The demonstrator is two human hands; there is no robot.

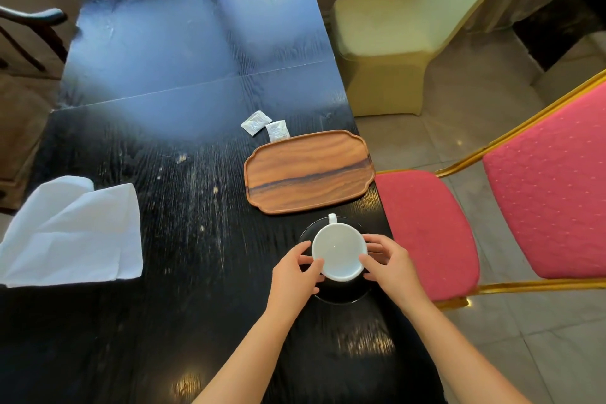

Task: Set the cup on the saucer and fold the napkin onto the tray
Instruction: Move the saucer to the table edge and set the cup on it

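At the near right corner of a long black wood-grain table (170, 174), a person's two bare hands cradle a round white ceramic cup (338, 251) above a glossy black round saucer (341, 295). The left hand (295, 272) curls its fingers against the cup's left wall, thumb at the rim; the right hand (388, 259) mirrors it on the right wall, so the cup is gripped from both sides. Whether its base already touches the saucer cannot be told from this angle. The cup's small handle points away from the person, toward a scalloped brown wooden tray (310, 170) lying just beyond the saucer. Glazed ceramic of this kind is likely stiff, smooth and breakable, so a hold on the walls or handle and a gentle, centred landing look wise; the saucer itself may slide on the polished top. Well apart, at the table's left edge, a rumpled white cloth napkin (72, 233) lies partly unfolded, not yet on the tray. It is probably light and limp, best taken by its corners or hems to fold square. Two small white paper sachets (265, 126) rest just past the tray's far rim. A red upholstered chair with a gold frame (485, 207) stands to the right, a cream-covered chair (383, 43) behind it.
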